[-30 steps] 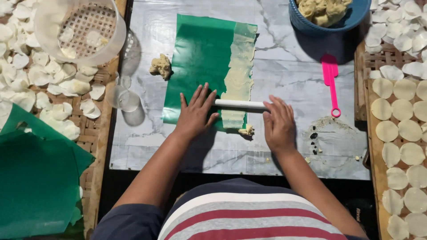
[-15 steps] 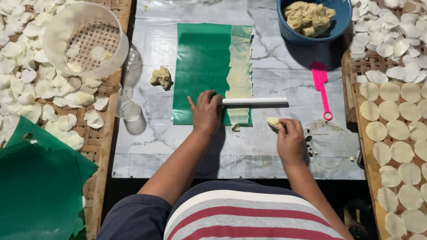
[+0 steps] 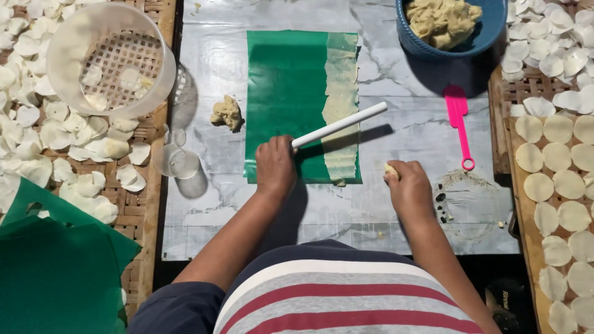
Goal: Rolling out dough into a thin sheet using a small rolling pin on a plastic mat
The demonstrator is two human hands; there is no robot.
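The left hand [image 3: 275, 166] has its grip closed around the near end of a thin white plastic rolling rod [image 3: 339, 125], which slants up and to the right, its far end lifted over the edge of a green plastic sheet [image 3: 286, 93]. The right hand [image 3: 408, 188] has its grip curled shut on a small pale lump of dough [image 3: 390, 170], only a bit of which shows between the fingers; this hand sits just right of the sheet's lower corner.

The green sheet lies flat on the marble-patterned tabletop [image 3: 408, 117]. Along its right side runs a long, thin, ragged strip of rolled-out pale dough [image 3: 341, 105], passing under the rod. To the left of the sheet, apart from it, rests a rough little clump of beige dough [image 3: 227, 114]. Nearer the left edge of the tabletop stands a small clear drinking glass [image 3: 176, 162].

To the right of the sheet lies a pink plastic scraper with a ring-ended handle [image 3: 458, 120]. Above it, at the top edge, is a round blue bowl [image 3: 489, 31] heaped with dough. A round white plastic basket with a lattice bottom [image 3: 108, 59] sits at the upper left on a woven bamboo mat strewn with thin white dough rounds [image 3: 37, 130]. More flat pale rounds [image 3: 557, 179] are laid in rows on the right-hand tray. A stack of green plastic sheets [image 3: 55, 272] lies at the lower left.
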